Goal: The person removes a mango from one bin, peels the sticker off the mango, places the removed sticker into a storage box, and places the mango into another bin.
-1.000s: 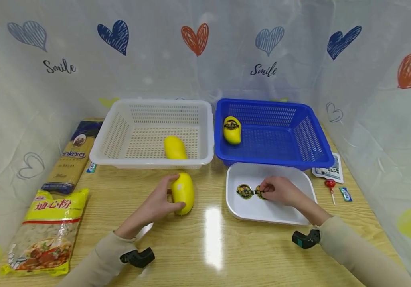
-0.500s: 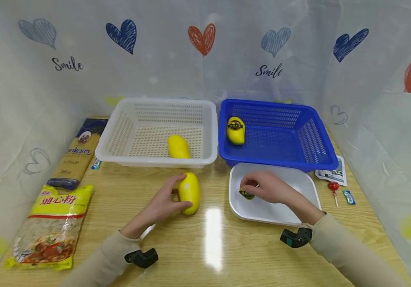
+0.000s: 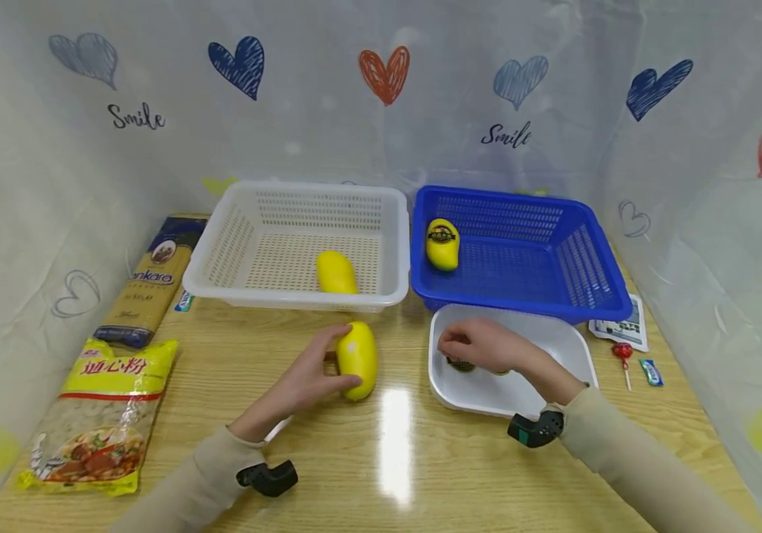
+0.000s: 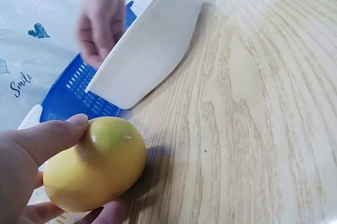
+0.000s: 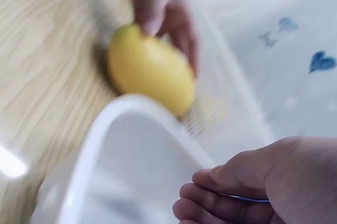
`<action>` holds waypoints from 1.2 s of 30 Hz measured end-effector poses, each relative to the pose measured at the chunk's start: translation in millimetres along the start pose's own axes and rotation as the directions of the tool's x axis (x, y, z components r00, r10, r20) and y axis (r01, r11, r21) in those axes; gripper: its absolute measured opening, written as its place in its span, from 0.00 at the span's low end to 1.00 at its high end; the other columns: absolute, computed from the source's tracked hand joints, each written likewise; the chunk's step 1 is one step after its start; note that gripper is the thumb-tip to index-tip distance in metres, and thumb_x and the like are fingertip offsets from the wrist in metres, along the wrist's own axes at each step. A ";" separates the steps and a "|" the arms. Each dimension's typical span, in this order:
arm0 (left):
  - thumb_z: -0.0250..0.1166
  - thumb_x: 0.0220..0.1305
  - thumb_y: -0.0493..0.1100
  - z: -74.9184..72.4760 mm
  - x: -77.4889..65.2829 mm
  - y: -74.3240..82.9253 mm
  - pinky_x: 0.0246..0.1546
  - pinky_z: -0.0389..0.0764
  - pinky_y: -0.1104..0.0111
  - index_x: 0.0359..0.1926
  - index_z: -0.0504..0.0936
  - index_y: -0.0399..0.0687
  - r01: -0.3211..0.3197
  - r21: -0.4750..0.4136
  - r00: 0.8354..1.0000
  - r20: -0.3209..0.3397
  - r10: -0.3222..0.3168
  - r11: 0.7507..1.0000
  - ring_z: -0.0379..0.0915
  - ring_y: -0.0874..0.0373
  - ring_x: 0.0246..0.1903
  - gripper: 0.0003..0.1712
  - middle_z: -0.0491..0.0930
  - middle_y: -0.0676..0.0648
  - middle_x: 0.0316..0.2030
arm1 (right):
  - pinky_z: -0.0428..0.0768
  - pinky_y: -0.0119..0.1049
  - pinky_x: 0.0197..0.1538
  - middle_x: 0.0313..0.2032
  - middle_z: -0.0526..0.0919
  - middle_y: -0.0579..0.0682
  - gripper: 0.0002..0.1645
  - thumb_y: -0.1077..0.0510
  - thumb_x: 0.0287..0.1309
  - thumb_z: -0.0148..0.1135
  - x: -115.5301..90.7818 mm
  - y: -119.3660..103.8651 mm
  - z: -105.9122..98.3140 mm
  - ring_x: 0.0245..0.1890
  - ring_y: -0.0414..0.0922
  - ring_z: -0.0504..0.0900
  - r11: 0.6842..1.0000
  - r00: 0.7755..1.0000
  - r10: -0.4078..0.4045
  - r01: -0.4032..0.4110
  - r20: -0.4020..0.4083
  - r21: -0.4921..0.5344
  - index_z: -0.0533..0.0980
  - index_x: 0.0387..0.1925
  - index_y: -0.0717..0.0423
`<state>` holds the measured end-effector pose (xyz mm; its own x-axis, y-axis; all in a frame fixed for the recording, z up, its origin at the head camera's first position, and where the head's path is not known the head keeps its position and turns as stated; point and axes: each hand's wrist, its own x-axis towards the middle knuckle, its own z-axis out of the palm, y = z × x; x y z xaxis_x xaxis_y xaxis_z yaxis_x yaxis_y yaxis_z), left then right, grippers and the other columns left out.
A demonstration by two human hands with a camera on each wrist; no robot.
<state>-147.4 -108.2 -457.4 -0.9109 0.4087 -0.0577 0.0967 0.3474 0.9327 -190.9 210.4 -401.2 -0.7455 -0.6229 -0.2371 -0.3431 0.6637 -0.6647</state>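
A yellow mango [image 3: 357, 360] rests on the table with my left hand [image 3: 311, 377] gripping it from the left. In the left wrist view, thumb and fingers lie curled about this mango [image 4: 97, 166]. My right hand [image 3: 487, 346] is over the left part of a white tray [image 3: 547, 377], its fingers curled. Beneath it shows part of a black-and-gold round sticker [image 3: 461, 366]; a second bit of sticker [image 3: 502, 371] peeks out beside it. In the right wrist view, thumb and fingers of the right hand [image 5: 258, 182] lie together; whether a sticker is between them is hidden.
A white basket [image 3: 221, 296] behind holds another mango [image 3: 337, 272]. The blue basket [image 3: 514, 275] contains a mango with a sticker [image 3: 443, 244]. Left lie a spaghetti pack [image 3: 153, 281] and a macaroni bag [image 3: 101, 414]; right, a lollipop [image 3: 622, 352], a small packet [image 3: 651, 372] and a white pouch [image 3: 627, 326].
My right hand has shifted left over the tray, from the right-hand sticker past the left one. The left hand keeps hold of the mango. The head view has turned slightly left.
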 end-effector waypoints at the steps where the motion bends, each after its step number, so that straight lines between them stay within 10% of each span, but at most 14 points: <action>1: 0.74 0.55 0.35 0.9 0.2 -0.2 0.45 0.81 0.62 0.72 0.58 0.38 -0.011 -0.008 1.000 -0.001 0.011 1.000 0.69 0.38 0.56 0.48 0.56 0.35 0.69 | 0.74 0.34 0.33 0.27 0.79 0.46 0.11 0.56 0.70 0.55 -0.3 -6.7 -2.3 0.26 0.40 0.75 1.000 1.000 -0.016 0.016 -0.025 0.008 0.81 0.38 0.57; 10: 0.70 0.60 0.36 6.8 -2.0 -6.2 0.49 0.79 0.62 0.72 0.58 0.41 -0.032 -0.097 0.999 0.013 0.033 0.995 0.67 0.35 0.59 0.43 0.56 0.36 0.70 | 0.81 0.35 0.45 0.47 0.83 0.53 0.16 0.56 0.70 0.56 19.9 -55.6 18.6 0.44 0.46 0.83 0.988 0.987 -0.151 0.153 -0.057 0.018 0.78 0.53 0.60; 16: 0.66 0.66 0.44 -12.1 -9.7 -0.1 0.54 0.76 0.56 0.75 0.56 0.52 0.006 -0.025 0.994 0.105 -0.004 1.000 0.65 0.38 0.63 0.41 0.54 0.42 0.73 | 0.78 0.41 0.48 0.53 0.75 0.57 0.24 0.53 0.66 0.61 46.7 -66.7 49.4 0.47 0.49 0.80 0.994 0.995 -0.101 0.101 -0.007 -0.035 0.73 0.59 0.59; 21: 0.60 0.71 0.50 -57.6 -17.8 19.7 0.53 0.77 0.54 0.70 0.66 0.49 0.017 0.110 0.990 0.137 -0.032 0.994 0.69 0.43 0.61 0.30 0.65 0.43 0.68 | 0.73 0.50 0.56 0.57 0.71 0.58 0.25 0.53 0.63 0.64 56.6 -73.6 59.9 0.54 0.54 0.74 0.994 0.997 -0.077 0.077 -0.006 -0.079 0.72 0.60 0.53; 27: 0.58 0.73 0.45 -126.2 -19.4 44.1 0.49 0.79 0.62 0.64 0.72 0.42 -0.062 0.236 0.998 0.008 0.062 0.970 0.76 0.47 0.55 0.22 0.76 0.41 0.58 | 0.72 0.49 0.60 0.63 0.66 0.61 0.26 0.58 0.66 0.61 60.5 -78.9 64.8 0.59 0.54 0.72 0.983 0.988 -0.121 0.133 0.093 -0.128 0.67 0.64 0.50; 33: 0.59 0.71 0.47 -196.7 -12.7 36.5 0.60 0.63 0.41 0.66 0.68 0.36 0.024 0.473 0.983 -0.172 0.066 0.881 0.55 0.34 0.67 0.28 0.58 0.34 0.70 | 0.71 0.50 0.61 0.66 0.62 0.63 0.24 0.61 0.67 0.58 62.0 -78.6 61.0 0.64 0.56 0.67 0.956 0.962 -0.225 0.249 0.155 -0.157 0.69 0.63 0.49; 36: 0.59 0.71 0.50 -221.4 -4.3 18.5 0.61 0.54 0.34 0.68 0.65 0.35 0.104 0.464 0.981 -0.195 -0.013 0.880 0.42 0.31 0.70 0.32 0.49 0.32 0.73 | 0.71 0.50 0.60 0.65 0.63 0.63 0.22 0.61 0.68 0.57 57.1 -77.4 53.3 0.63 0.56 0.66 0.946 0.949 -0.286 0.302 0.136 -0.117 0.70 0.61 0.49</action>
<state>-230.5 -290.4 -361.1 -0.9728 0.2315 0.0010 0.1766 0.7393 0.6498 -176.4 101.4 -401.0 -0.5316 -0.8368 -0.1310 -0.6164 0.4882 -0.6178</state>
